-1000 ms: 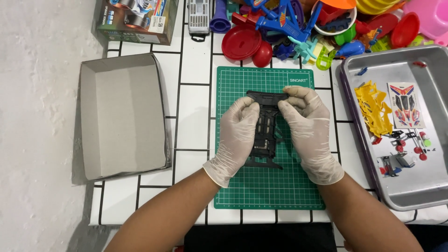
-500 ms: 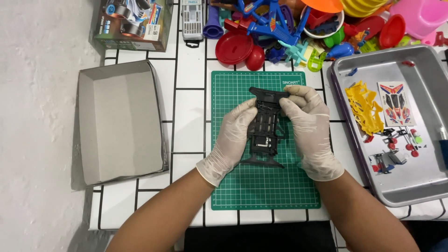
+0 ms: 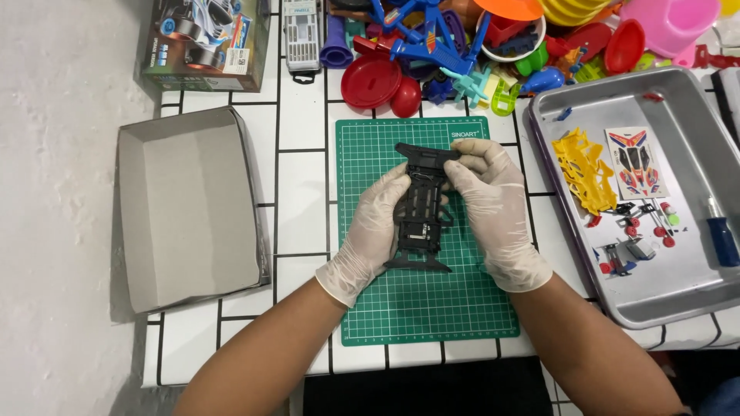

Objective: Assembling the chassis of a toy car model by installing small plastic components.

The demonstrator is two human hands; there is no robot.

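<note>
Gloved fingers (image 3: 462, 163) of the right hand (image 3: 493, 208) were closed in a pinch on the top end of the black plastic chassis (image 3: 422, 206), while the left hand (image 3: 370, 231) gripped its left side rail, holding it over the green cutting mat (image 3: 428, 308). The chassis appeared light, rigid and thin-ribbed, likely brittle at the bumper tabs, so the long side rails look the safest hold. Further out on the tiled tabletop (image 3: 301, 200) sat a grey cardboard box lid (image 3: 189, 208) to the left and a metal tray (image 3: 678, 293) of small parts, with a yellow parts frame (image 3: 582, 169), to the right.
</note>
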